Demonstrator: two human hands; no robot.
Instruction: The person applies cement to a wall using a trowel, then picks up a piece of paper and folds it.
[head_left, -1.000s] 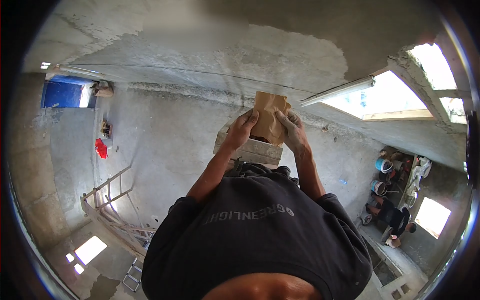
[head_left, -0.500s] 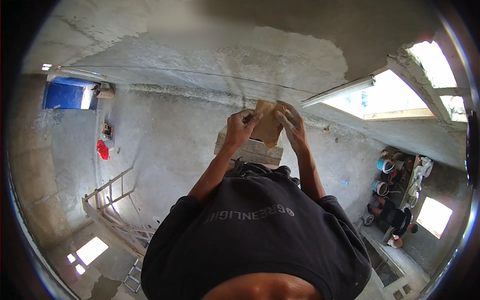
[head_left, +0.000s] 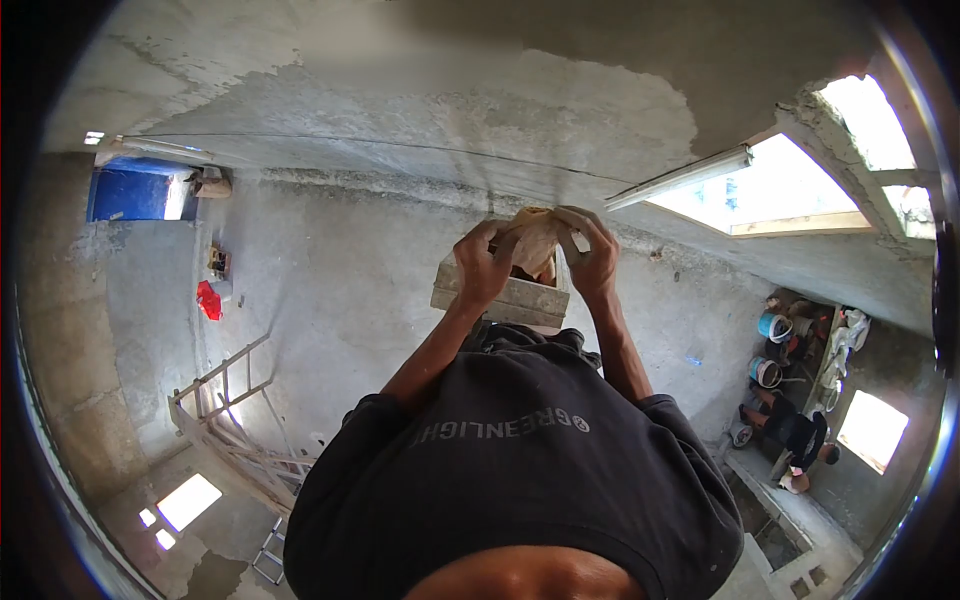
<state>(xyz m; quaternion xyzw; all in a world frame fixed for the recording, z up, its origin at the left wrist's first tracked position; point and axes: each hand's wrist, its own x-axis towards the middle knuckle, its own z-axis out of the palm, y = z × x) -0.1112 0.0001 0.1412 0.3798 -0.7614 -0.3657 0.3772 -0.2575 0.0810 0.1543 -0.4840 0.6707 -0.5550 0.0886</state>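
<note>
Both hands are raised in front of my chest, closed on a creased brown paper sheet. My left hand pinches its left side, with the thumb against the paper. On the other side, the bent fingers of my right hand grip the top right edge. The sheet is curled over, and a paler face of it shows; its lower end looks torn or folded. Just below the hands lies a worn board structure, which the paper and my arms partly cover.
A wooden ladder-like frame leans at the left. A red item is near the left wall. At the right, another person is bent low beside buckets. A long tube fixture runs along the wall by the window opening.
The brown sheet stood flat and upright before; now it is bent over, its paler side showing. My right hand has curled its fingers over the top edge.
</note>
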